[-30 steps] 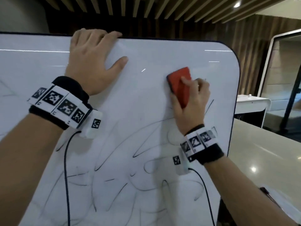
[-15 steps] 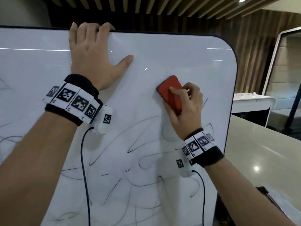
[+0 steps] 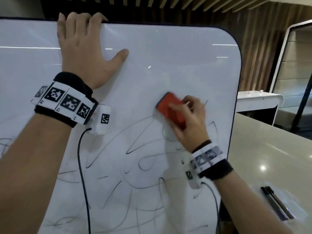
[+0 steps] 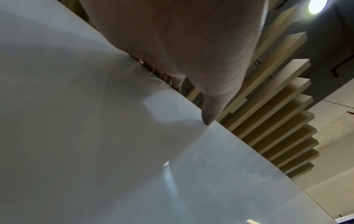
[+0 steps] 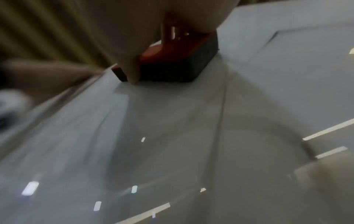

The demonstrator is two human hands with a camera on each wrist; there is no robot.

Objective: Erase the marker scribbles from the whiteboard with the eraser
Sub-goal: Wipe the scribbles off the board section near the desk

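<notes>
Our whiteboard [image 3: 168,53] is clean across its top, scribbles [image 3: 138,166] remaining below. Our left hand [image 3: 84,53] lies flat, fingers hooked over the top edge. Our right hand [image 3: 189,122], gripping the red eraser [image 3: 170,110], has slid down-left into the lines.

Glossy smooth whiteboard [image 3: 168,53]; eraser [image 5: 178,71] w/ matt felt.

Wood-slat wall [image 3: 263,53] (dim), pale counter [image 3: 270,159]

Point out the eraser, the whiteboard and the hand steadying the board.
eraser [image 3: 170,108]: head view, its red back.
whiteboard [image 3: 177,53]: head view, bare wiped surface.
left hand [image 3: 84,53]: head view, back of the hand.
</notes>
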